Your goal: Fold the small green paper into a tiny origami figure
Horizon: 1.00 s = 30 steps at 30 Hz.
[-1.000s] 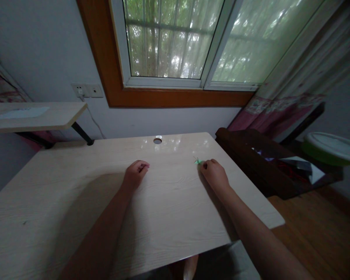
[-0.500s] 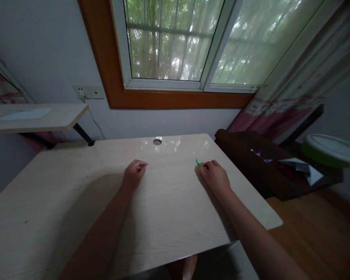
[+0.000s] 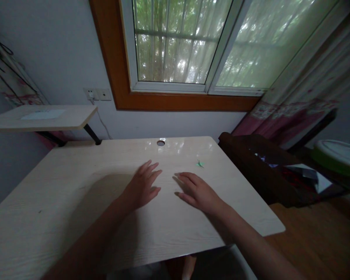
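A small green pointed thing [image 3: 200,163], which looks like a folded paper crane, rests on the pale wooden desk [image 3: 169,229] toward its far right side. My right hand [image 3: 196,191] is to the left of it and nearer me, apart from it, with fingers stretched out low over the desktop and nothing in them. My left hand [image 3: 144,184] hovers over the middle of the desk, its fingers spread and also holding nothing. The fingertips of both hands point toward each other across a gap.
A raised shelf [image 3: 87,112] with a white sheet [image 3: 43,114] stands at the back left. A round cable hole [image 3: 161,143] is near the desk's far edge. To the right are a dark wooden piece of furniture [image 3: 236,146] and a green tub with a pale lid [image 3: 341,149].
My right hand has let go of the small green thing and moved left, toward me. My left hand has gone from closed fingers to spread ones. The view has shifted slightly.
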Each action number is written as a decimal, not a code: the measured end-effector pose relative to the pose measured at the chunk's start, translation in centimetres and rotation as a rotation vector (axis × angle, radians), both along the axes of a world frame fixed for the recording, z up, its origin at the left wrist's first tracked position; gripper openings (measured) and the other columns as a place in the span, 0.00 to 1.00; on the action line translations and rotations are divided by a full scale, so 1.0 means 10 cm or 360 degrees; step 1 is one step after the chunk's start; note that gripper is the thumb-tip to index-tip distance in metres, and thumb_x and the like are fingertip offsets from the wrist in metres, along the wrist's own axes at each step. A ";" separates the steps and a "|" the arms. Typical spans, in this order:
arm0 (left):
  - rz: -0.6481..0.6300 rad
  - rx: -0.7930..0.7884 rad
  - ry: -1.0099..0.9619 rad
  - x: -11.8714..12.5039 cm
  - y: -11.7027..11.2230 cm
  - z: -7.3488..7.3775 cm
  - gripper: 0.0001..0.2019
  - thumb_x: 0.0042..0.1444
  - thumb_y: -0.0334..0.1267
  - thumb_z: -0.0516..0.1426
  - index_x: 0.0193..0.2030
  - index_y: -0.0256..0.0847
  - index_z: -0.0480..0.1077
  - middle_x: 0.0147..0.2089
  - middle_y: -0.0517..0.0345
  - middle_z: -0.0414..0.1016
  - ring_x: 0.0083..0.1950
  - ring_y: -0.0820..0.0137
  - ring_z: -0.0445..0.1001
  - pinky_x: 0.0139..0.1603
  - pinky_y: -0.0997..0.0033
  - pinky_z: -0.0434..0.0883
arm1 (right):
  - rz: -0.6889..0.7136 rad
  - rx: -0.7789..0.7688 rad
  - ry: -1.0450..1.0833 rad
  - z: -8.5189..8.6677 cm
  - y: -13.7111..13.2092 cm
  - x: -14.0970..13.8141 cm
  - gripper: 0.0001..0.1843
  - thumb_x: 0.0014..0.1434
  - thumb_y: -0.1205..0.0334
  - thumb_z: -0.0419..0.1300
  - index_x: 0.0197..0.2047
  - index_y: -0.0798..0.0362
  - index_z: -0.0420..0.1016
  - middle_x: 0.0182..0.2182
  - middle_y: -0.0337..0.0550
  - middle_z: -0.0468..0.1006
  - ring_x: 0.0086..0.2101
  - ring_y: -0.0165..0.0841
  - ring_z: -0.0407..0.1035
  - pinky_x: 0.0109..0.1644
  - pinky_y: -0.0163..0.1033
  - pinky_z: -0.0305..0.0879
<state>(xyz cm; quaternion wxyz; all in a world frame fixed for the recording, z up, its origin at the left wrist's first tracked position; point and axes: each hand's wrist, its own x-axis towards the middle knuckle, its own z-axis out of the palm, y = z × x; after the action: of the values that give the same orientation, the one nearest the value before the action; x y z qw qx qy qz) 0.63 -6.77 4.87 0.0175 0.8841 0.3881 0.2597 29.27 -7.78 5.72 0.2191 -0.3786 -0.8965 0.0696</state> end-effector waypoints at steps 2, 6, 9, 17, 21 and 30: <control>-0.0001 -0.0021 0.0112 -0.10 -0.14 0.03 0.32 0.58 0.41 0.60 0.67 0.39 0.56 0.71 0.43 0.50 0.74 0.50 0.39 0.70 0.42 0.50 | 0.0061 -0.0013 -0.0048 0.03 -0.03 -0.07 0.36 0.63 0.49 0.59 0.69 0.50 0.53 0.64 0.52 0.61 0.61 0.44 0.57 0.64 0.52 0.59; 0.0024 -0.0105 0.0292 -0.33 -0.32 -0.01 0.38 0.59 0.46 0.59 0.71 0.42 0.47 0.74 0.45 0.43 0.74 0.49 0.34 0.70 0.37 0.45 | 0.0167 -0.0019 -0.0170 0.01 -0.04 -0.21 0.43 0.62 0.45 0.58 0.71 0.52 0.47 0.68 0.54 0.51 0.66 0.46 0.47 0.69 0.57 0.48; 0.0019 -0.0134 0.0356 -0.43 -0.37 -0.07 0.40 0.59 0.50 0.58 0.73 0.42 0.43 0.75 0.45 0.39 0.74 0.49 0.33 0.70 0.37 0.43 | 0.0224 -0.0007 -0.0234 -0.06 -0.03 -0.32 0.45 0.61 0.41 0.58 0.72 0.53 0.44 0.69 0.54 0.47 0.67 0.47 0.43 0.69 0.59 0.44; -0.0008 -0.0183 0.0389 -0.39 -0.29 -0.25 0.43 0.57 0.54 0.59 0.72 0.43 0.44 0.74 0.44 0.40 0.74 0.48 0.34 0.69 0.37 0.41 | 0.0272 0.0006 -0.0276 -0.17 0.10 -0.48 0.48 0.60 0.36 0.55 0.73 0.54 0.42 0.70 0.55 0.45 0.68 0.46 0.39 0.69 0.58 0.41; -0.0013 -0.0198 0.0377 -0.33 -0.21 -0.29 0.41 0.57 0.55 0.58 0.72 0.42 0.46 0.74 0.43 0.40 0.74 0.49 0.34 0.70 0.38 0.41 | 0.0283 0.0014 -0.0283 -0.20 0.18 -0.48 0.49 0.60 0.36 0.55 0.73 0.55 0.42 0.70 0.56 0.44 0.68 0.47 0.38 0.69 0.58 0.41; -0.0094 -0.0256 0.0409 -0.31 -0.14 -0.30 0.45 0.56 0.62 0.55 0.72 0.40 0.45 0.74 0.44 0.44 0.74 0.52 0.36 0.71 0.41 0.36 | 0.0285 -0.0028 -0.0301 -0.30 0.23 -0.47 0.50 0.59 0.35 0.55 0.72 0.56 0.42 0.70 0.58 0.44 0.68 0.47 0.38 0.69 0.60 0.41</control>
<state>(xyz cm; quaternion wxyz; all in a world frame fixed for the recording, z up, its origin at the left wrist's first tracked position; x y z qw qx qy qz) -2.44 -8.14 1.86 0.0462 0.9167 0.3807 0.1120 24.54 -5.48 2.72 0.1230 -0.3038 -0.9428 0.0608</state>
